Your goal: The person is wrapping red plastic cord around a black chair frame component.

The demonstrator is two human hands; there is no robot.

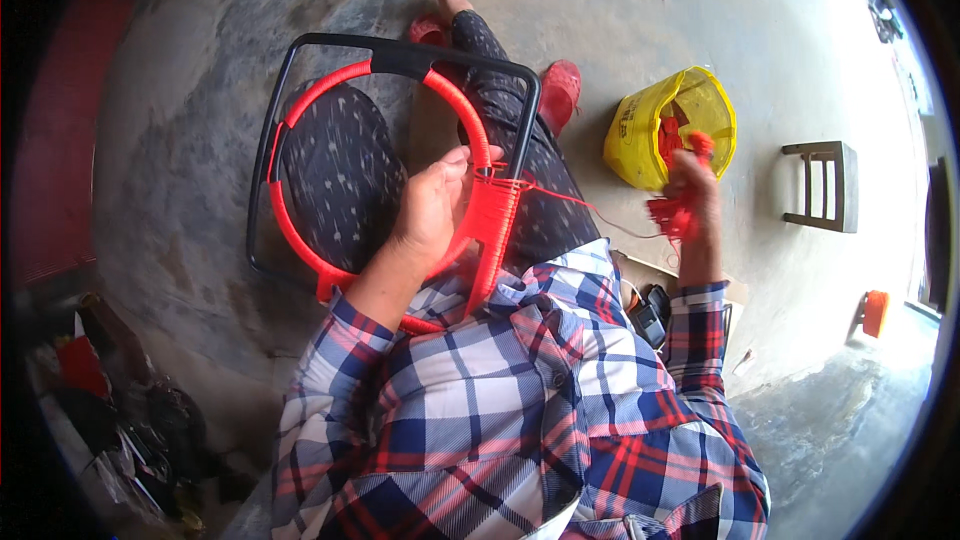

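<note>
Here I see the left hand [432,202] gripping the red cord-wrapped ring [300,245] where it meets the black metal frame [400,52], both resting across the lap. The right hand [690,190], fingers closed around a bundle of red cord [668,215], draws a taut strand [560,196] from the wrapped section [490,230]. Beside it on the concrete floor sits a yellow bag [640,135]. I judge slack here could loosen the windings; too much pull may shift the ring.
</note>
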